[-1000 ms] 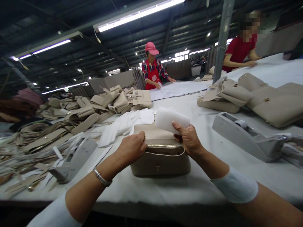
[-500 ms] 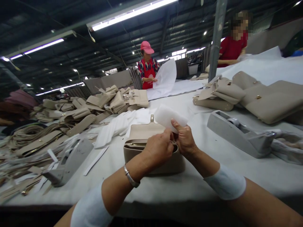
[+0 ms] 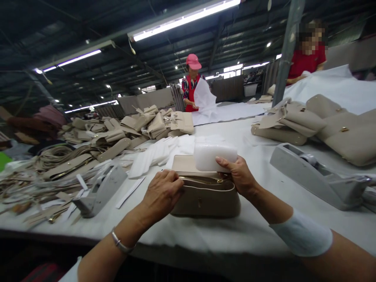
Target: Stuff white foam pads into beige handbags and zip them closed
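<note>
The left hand (image 3: 164, 192) is reaching in palm-down, its curled fingers closing on the left end of the beige bag's (image 3: 217, 203) opening. The right hand (image 3: 242, 174) is bending in from the other side, its grip pinching a white foam sheet (image 3: 208, 158) between thumb and fingers above the bag. Compared with half a second ago, the left hand is no longer meeting the right but sitting apart, and the zip (image 3: 202, 179) is showing across the opening. The bag is standing on the white-covered tabletop (image 3: 182, 239) between two tape dispensers (image 3: 101, 192), while strip lights (image 3: 188, 19) are glowing overhead
</note>
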Tool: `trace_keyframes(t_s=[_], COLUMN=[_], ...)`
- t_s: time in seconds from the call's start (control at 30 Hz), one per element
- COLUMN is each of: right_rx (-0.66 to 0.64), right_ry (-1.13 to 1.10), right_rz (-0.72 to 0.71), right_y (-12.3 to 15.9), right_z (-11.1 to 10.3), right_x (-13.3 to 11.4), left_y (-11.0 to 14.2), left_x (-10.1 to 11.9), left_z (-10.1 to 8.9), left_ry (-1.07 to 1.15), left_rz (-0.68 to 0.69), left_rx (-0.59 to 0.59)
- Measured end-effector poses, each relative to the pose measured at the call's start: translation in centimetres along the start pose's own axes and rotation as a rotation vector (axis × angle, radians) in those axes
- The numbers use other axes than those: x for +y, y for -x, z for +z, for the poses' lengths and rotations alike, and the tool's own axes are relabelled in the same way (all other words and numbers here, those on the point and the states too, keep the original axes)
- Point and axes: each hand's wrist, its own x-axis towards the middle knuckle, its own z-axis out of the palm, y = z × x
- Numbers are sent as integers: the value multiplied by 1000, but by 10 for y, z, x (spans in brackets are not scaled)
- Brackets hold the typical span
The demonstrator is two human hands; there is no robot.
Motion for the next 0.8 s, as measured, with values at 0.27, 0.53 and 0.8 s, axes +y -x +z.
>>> trace_keyframes(t_s=[0.27, 0.53, 0.8], right_rx=[-35, 4, -249], right_ry=[47, 81, 147], right_rz=[37, 25, 151], right_y=[5, 0, -16], right_z=[4, 3, 9], right_x=[-4, -2, -18], left_y=[2, -8, -2], left_x=[1, 6, 6], left_z=[17, -1, -6], left_ry=[40, -9, 145], left_rz=[69, -19, -39], left_rx=[117, -41, -145])
